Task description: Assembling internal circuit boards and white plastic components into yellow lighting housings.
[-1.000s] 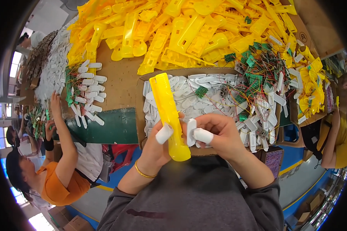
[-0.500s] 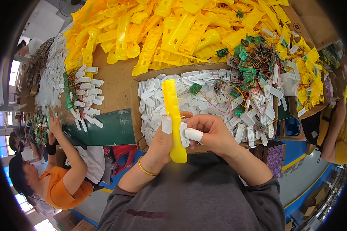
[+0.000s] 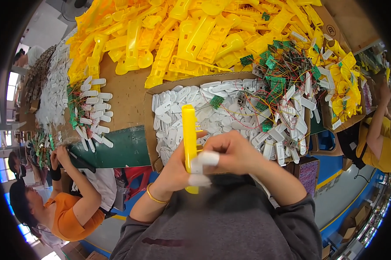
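My left hand (image 3: 174, 172) grips a long yellow plastic shell (image 3: 189, 134) low down, holding it upright and edge-on in front of my chest. A white finger cover on my left thumb lies across the shell's lower part. My right hand (image 3: 235, 151) is closed beside the shell, its covered thumb pinching a small white plastic piece (image 3: 196, 165) against the shell's right side. Motion blurs this piece and the fingertips. Just beyond both hands is a cardboard box (image 3: 149, 125) full of loose white plastic pieces (image 3: 171, 106).
Yellow shells (image 3: 160, 52) are heaped at the back. Wired green circuit boards (image 3: 275, 84) with white parts lie over the box's right side; more wired white parts (image 3: 95, 106) sit at left. A co-worker in orange (image 3: 74, 216) works at left, another in yellow (image 3: 375, 143) at right.
The yellow shell has turned edge-on and dropped slightly. My left thumb has moved from its upper side down across its lower part. My right hand stays beside it with the white piece.
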### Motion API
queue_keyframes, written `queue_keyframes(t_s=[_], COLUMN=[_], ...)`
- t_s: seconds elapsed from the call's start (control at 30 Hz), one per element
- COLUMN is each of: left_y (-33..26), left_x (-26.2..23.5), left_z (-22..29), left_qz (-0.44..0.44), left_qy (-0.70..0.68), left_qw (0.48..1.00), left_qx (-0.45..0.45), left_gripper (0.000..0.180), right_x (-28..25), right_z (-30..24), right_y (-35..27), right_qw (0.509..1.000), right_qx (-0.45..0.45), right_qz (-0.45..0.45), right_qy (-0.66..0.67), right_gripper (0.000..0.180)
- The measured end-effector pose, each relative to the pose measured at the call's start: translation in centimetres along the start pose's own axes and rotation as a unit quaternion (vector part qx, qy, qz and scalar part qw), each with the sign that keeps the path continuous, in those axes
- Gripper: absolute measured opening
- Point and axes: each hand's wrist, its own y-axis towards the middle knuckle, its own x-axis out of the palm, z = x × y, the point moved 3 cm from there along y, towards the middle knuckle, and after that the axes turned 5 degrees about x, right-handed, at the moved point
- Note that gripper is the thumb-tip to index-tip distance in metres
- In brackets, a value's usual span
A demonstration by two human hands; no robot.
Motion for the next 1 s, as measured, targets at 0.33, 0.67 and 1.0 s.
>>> queue_keyframes(t_s=[0.33, 0.67, 1.0], left_y=[0.0, -0.1, -0.5], left_x=[-1.5, -1.8, 1.7], left_z=[0.6, 1.3, 3.0], left_qz=[0.205, 0.245, 0.15], left_qy=[0.071, 0.021, 0.18], left_qw=[0.973, 0.965, 0.959], left_qx=[0.078, 0.092, 0.159], left_gripper=[0.054, 0.056, 0.063], right_x=[-3.4, -2.8, -0.4], right_z=[-3.1, -1.1, -2.0], right_y=[6.3, 1.7, -2.8], right_qw=[0.638, 0.74, 0.664], right_qx=[-0.031, -0.266, -0.42], right_qz=[0.348, 0.264, 0.298], right_qy=[-0.686, -0.558, -0.542], right_gripper=[0.015, 0.023, 0.039])
